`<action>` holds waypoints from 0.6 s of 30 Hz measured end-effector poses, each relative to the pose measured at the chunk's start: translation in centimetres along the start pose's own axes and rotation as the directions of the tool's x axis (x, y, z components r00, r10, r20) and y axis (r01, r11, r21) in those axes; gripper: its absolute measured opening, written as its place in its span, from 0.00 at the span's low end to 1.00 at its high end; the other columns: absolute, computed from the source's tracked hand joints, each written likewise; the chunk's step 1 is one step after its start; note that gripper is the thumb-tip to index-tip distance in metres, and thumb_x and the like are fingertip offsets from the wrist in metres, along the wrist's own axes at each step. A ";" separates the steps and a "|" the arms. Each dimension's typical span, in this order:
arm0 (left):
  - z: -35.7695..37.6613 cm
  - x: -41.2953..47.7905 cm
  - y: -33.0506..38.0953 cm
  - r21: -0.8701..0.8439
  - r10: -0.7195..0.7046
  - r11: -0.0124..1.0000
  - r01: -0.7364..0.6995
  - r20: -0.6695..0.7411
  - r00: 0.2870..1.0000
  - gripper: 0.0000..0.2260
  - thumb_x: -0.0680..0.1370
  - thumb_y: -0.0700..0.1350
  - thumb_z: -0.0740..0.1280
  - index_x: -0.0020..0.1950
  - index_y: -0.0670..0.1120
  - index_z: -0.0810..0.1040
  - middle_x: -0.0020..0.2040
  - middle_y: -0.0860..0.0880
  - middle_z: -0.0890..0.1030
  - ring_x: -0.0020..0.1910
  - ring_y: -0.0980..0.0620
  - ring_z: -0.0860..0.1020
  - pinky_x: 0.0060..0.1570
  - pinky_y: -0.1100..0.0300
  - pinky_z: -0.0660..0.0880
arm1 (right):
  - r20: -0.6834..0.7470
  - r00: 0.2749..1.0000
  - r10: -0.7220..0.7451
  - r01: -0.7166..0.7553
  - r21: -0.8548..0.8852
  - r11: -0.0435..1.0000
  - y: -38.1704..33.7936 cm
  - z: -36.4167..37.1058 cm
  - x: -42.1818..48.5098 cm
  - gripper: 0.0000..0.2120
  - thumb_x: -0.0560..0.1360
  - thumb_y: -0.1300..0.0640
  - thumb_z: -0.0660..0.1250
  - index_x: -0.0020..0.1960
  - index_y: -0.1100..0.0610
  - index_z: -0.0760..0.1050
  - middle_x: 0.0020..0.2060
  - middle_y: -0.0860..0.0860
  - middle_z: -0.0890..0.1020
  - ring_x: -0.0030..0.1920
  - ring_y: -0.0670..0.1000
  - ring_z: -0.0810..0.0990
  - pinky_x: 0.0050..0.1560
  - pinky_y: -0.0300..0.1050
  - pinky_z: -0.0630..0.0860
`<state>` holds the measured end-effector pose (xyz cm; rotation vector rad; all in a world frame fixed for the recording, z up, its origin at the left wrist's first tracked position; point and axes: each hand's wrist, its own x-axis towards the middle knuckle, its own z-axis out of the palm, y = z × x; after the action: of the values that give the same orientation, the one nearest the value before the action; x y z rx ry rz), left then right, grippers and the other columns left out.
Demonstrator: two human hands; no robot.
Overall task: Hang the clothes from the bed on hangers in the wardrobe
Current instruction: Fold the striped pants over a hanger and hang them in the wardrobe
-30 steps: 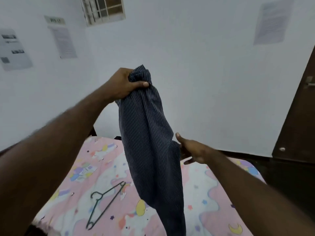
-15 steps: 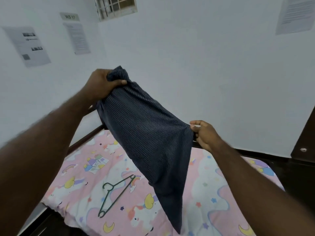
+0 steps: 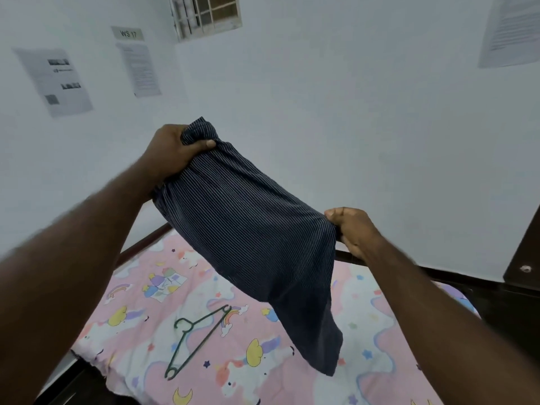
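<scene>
I hold a dark navy pinstriped garment [image 3: 251, 235] in the air above the bed. My left hand [image 3: 175, 150] grips a bunched end of it at the upper left. My right hand [image 3: 353, 229] pinches its edge lower on the right, so the cloth stretches slantwise between both hands and one end hangs down. A dark green hanger [image 3: 195, 340] lies flat on the pink unicorn bedsheet [image 3: 140, 323], below and left of the garment. The wardrobe shows only as a dark brown panel [image 3: 526, 258] at the right edge.
The bed's dark wooden frame [image 3: 146, 241] runs along the white walls. Papers [image 3: 58, 80] are stuck on the left wall, another sheet [image 3: 511, 27] at the top right, and a barred window [image 3: 207, 16] sits high up.
My right hand has taken hold of the garment's edge and pulled it out to the right, so the hanging cloth is now spread between both hands. The view has shifted left.
</scene>
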<state>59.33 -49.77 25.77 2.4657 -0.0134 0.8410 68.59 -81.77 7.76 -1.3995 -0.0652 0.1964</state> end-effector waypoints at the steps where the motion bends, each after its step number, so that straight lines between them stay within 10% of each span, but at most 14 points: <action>1: 0.1 0.0 0.1 0.010 0.005 1.000 -0.005 0.008 1.000 0.11 0.75 0.53 0.72 0.50 0.47 0.83 0.40 0.54 0.82 0.37 0.66 0.79 0.38 0.72 0.72 | 0.024 1.000 0.012 -0.011 -0.049 0.999 0.0 -0.1 0.2 0.06 0.80 0.63 0.64 0.46 0.62 0.78 0.39 0.55 0.81 0.40 0.53 0.78 0.40 0.47 0.78; 4: 0.5 0.1 0.7 0.078 0.041 0.996 -0.043 0.031 0.999 0.14 0.73 0.55 0.73 0.50 0.46 0.84 0.41 0.49 0.84 0.41 0.57 0.81 0.43 0.65 0.75 | 0.024 1.000 0.002 0.007 -0.346 0.938 -0.6 -0.7 0.8 0.07 0.79 0.64 0.64 0.43 0.61 0.77 0.39 0.55 0.80 0.40 0.53 0.77 0.38 0.45 0.75; 7: 1.3 0.4 1.7 0.179 0.083 0.980 -0.089 0.038 0.996 0.18 0.71 0.59 0.74 0.42 0.43 0.81 0.38 0.46 0.82 0.41 0.48 0.80 0.46 0.54 0.77 | 0.043 0.984 -0.171 0.141 -0.774 0.617 -3.2 0.1 0.8 0.13 0.77 0.54 0.68 0.38 0.61 0.75 0.36 0.54 0.79 0.39 0.53 0.76 0.38 0.43 0.71; 14: 4.9 -0.2 5.9 0.448 0.248 0.853 -0.267 0.103 0.963 0.23 0.70 0.66 0.69 0.39 0.46 0.72 0.36 0.50 0.77 0.38 0.47 0.75 0.37 0.55 0.70 | 0.494 0.793 -0.356 0.577 -0.424 0.698 -14.3 8.9 -3.7 0.29 0.73 0.41 0.71 0.69 0.54 0.71 0.55 0.49 0.81 0.54 0.45 0.81 0.53 0.42 0.79; 18: 5.3 -0.4 6.5 0.497 0.230 0.828 -0.259 0.120 0.966 0.22 0.70 0.67 0.69 0.44 0.48 0.73 0.37 0.51 0.76 0.40 0.49 0.75 0.38 0.56 0.69 | 0.577 0.742 -0.341 0.657 -0.527 0.539 -16.4 10.8 -3.3 0.13 0.76 0.56 0.72 0.57 0.62 0.79 0.49 0.60 0.83 0.44 0.49 0.80 0.48 0.50 0.78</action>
<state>60.85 -57.96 25.09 3.0372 -0.1492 0.9843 65.17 -74.41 26.00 -2.0259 -1.0165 -0.0585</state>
